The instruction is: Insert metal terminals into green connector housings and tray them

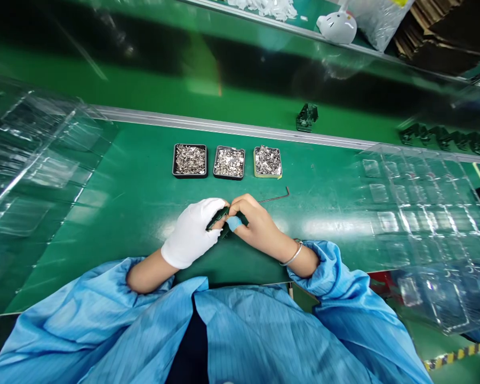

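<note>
- Left trays [44, 160]: well apart from the work, so the left elbow seems to have room.
- Left box [189, 176]: full of small metal bits, beyond the gloved hand; a part held low, as here, should not knock it.
- Left hand [192, 232]: gloved, fingers curled closed round one end of the part. A firm, even grip like this should stop it twisting.
- Part [217, 217]: dark green, between the two hands just above the bench [136, 176]. Tilting the worked face towards the eyes would help, as the fingers hide much of it.
- Middle box [228, 177]: metal bits too, straight ahead and a short reach.
- Right hand [260, 224]: bare, thumb and forefinger nearly closed at the part, blue wrap [234, 223] on the thumb. Whether they pinch a small piece cannot be told. Light, square fingertip pressure would suit so small a spot.
- Right box [268, 175]: heaped above its rim, so best approached gently.
- Key [275, 198]: lying just beyond the right hand; a sweeping knuckle could nudge it.
- Right trays [424, 205]: well clear of the right forearm.
</note>
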`<state>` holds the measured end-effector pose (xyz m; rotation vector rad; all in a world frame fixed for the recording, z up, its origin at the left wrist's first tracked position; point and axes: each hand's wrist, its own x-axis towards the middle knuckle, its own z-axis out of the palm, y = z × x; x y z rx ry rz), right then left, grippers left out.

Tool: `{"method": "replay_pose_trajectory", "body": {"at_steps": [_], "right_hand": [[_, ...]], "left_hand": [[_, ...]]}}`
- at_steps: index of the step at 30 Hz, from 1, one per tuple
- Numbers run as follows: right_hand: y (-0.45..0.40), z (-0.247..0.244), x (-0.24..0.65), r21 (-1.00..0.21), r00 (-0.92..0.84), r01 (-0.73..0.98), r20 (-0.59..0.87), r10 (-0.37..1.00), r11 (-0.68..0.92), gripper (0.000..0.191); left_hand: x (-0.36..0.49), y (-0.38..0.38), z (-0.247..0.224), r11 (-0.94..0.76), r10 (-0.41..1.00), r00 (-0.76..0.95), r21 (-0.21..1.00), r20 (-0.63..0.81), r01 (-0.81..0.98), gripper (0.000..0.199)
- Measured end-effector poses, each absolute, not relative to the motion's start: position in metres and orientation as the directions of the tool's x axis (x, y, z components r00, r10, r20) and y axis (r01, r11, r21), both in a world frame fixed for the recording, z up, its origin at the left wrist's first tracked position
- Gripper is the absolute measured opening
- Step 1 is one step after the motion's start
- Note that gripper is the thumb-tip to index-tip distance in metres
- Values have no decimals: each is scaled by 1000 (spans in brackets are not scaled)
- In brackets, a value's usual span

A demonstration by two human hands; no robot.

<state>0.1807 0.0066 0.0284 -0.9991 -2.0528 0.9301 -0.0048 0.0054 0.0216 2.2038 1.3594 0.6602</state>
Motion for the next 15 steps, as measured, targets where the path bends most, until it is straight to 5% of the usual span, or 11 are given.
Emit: {"method": "replay_pose_trajectory", "body": {"at_steps": [10, 15], "right_hand": [[6, 20, 176, -719, -474, 508, 226, 851, 474, 21], [33, 29, 189, -737, -508, 448, 257, 822, 507, 16]], "left_hand": [[7, -6, 21, -394, 911, 302, 377, 280, 838, 30], [2, -2, 8, -471, 882, 367, 581, 296, 664, 50]]}}
